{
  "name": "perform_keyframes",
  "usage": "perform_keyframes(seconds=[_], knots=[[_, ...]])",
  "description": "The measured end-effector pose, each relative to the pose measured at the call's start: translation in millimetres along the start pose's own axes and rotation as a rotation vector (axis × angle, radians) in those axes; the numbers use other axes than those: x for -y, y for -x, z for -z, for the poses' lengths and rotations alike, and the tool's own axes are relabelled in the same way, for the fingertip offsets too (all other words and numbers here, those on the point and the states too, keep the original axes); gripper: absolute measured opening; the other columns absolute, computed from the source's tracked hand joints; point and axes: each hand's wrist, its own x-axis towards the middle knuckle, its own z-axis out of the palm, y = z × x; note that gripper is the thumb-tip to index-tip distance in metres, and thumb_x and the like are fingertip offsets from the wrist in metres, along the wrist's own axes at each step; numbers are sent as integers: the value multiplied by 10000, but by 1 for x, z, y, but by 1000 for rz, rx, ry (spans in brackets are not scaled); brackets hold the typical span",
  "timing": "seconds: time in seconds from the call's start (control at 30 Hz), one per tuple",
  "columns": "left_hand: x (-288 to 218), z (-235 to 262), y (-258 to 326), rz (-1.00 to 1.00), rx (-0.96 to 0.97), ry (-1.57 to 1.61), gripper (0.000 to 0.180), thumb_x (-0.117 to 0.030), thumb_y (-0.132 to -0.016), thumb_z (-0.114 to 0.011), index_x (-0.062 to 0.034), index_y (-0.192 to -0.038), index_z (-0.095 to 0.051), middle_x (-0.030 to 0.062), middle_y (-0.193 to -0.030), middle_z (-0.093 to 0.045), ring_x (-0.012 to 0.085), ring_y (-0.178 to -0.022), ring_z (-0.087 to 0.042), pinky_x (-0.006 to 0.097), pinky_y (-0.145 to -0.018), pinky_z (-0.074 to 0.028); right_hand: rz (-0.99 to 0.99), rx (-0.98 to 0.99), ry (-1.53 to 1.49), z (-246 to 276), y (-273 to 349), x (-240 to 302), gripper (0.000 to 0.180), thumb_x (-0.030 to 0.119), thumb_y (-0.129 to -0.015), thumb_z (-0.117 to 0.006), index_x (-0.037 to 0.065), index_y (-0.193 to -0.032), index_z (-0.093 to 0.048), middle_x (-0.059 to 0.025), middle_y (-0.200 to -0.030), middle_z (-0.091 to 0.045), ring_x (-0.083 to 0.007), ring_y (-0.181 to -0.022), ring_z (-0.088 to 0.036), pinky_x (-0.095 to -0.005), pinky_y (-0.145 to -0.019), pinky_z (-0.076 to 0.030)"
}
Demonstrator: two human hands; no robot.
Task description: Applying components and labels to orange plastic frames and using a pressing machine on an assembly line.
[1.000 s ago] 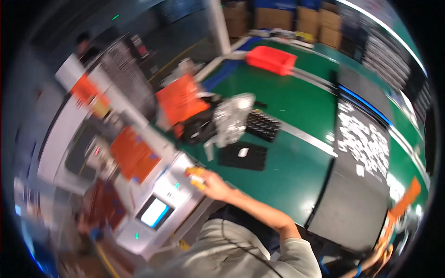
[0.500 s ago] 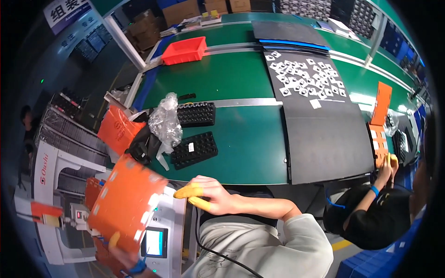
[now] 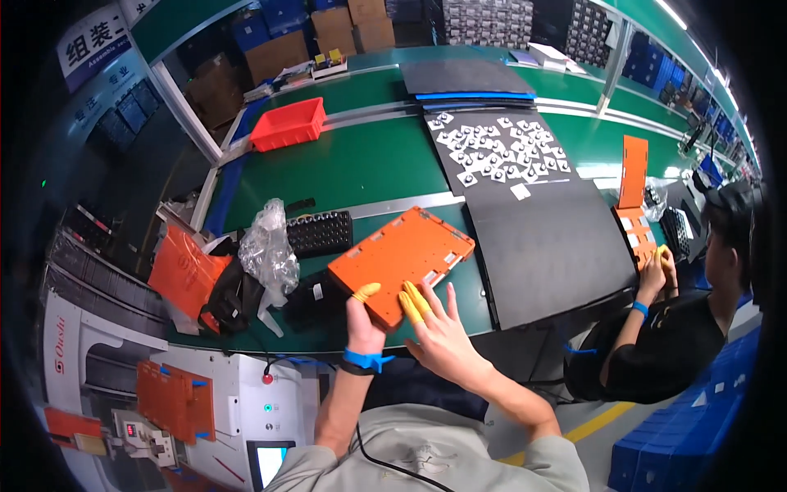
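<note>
My left hand (image 3: 365, 320), with a blue wrist band and a yellow finger cot on the thumb, grips the near-left corner of a flat orange fixture (image 3: 410, 256). This fixture is rectangular, thick, and has light notches along its edges; it is held tilted above the green bench. My right hand (image 3: 443, 336) has its fingers apart, two of them in yellow cots, with the tips at the fixture's near edge. Whether they press on it I cannot tell. Partly behind the fixture lies a black pocketed tray (image 3: 314, 297), and another black tray (image 3: 318, 234) sits farther back.
Clear plastic wrap (image 3: 270, 250) and an orange bag (image 3: 182, 271) lie at the left. A white machine (image 3: 197, 373) holding another orange plate (image 3: 176, 400) stands lower left. Black sheets (image 3: 549, 254) bear several small white parts. A co-worker at right handles an opened orange fixture (image 3: 634, 176).
The orange fixture has moved from above the machine rightward over the bench, in my left hand. My right hand has moved to its near edge. The view has shifted.
</note>
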Motion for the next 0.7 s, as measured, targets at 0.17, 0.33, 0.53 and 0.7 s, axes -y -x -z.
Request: perform_keyframes(seconds=[0.17,0.33,0.53,0.7], knots=[[40,6,-17,-91,-85,4,473,-74,-907,-627,-22,-1366,-522,110,-1307,-603,267,-1200,-595,404,-1049,-470,-112,-64,-38,-34,0,-23,738,149,-764,-790,-81,-1394,-483,-240,-1473,-465,-394,-1508,-254,-669,-1195,-134],[60,11,-15,-135,-27,-59,527,-124,-959,-617,-23,-1443,-433,100,-1425,-513,255,-1295,-520,409,-1104,-427,-188,-230,-72,-68,-9,-34,688,77,-702,-791,-77,-1326,-545,-230,-1430,-519,-383,-1469,-349,-668,-1192,-149],[72,34,-6,15,33,-83,549,-321,-1034,-549,-76,-1502,-402,78,-1491,-483,239,-1375,-450,417,-1166,-352,-120,-220,32,-76,-4,-49,660,76,-653,-769,-31,-1286,-613,-202,-1405,-571,-361,-1400,-464,-570,-1197,-272],[31,61,-5,-193,191,-359,482,-208,-1014,-610,-56,-1442,-446,68,-1418,-543,199,-1281,-550,389,-1084,-465,-68,-142,-47,-57,9,-81,708,29,-650,-732,12,-1344,-591,-196,-1417,-559,-353,-1389,-477,-522,-1189,-327]])
